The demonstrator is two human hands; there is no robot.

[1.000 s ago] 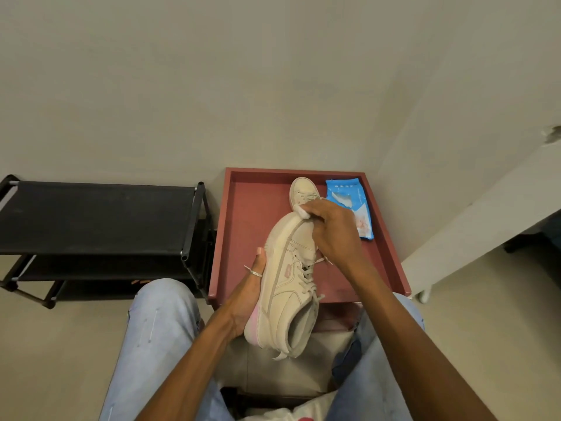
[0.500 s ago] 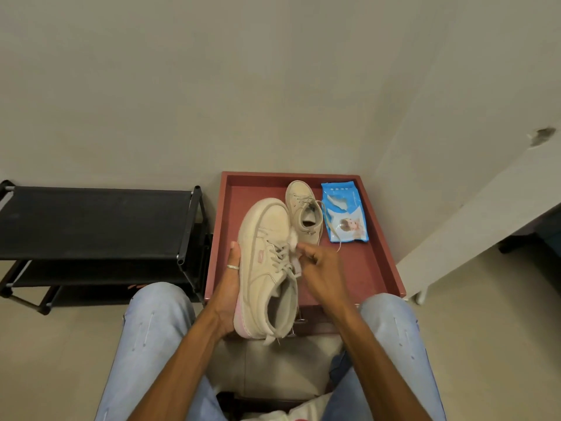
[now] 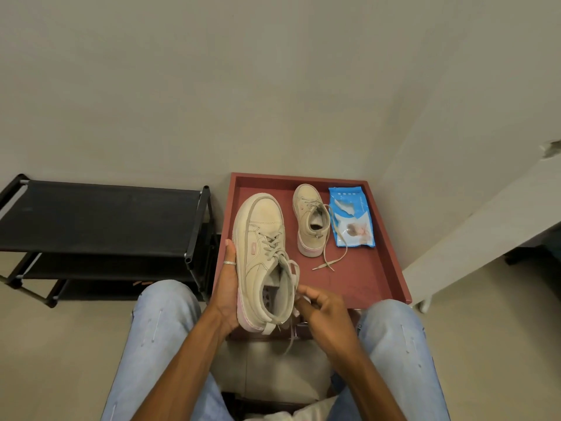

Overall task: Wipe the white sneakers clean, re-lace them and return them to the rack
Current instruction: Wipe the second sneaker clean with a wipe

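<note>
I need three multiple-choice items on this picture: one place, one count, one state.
1. Where is the blue plastic wipes packet? A in a hand; B in the red tray; C inside a sneaker.
2. How many off-white lace-up sneakers show? A one; B two; C three.
3. The laces of the sneaker lying in the tray are: A tied; B loose; C missing.
B: it lies beside the tray's right wall. B: one gripped by the left hand, one in the tray. B: their ends trail over the tray's floor.
</note>
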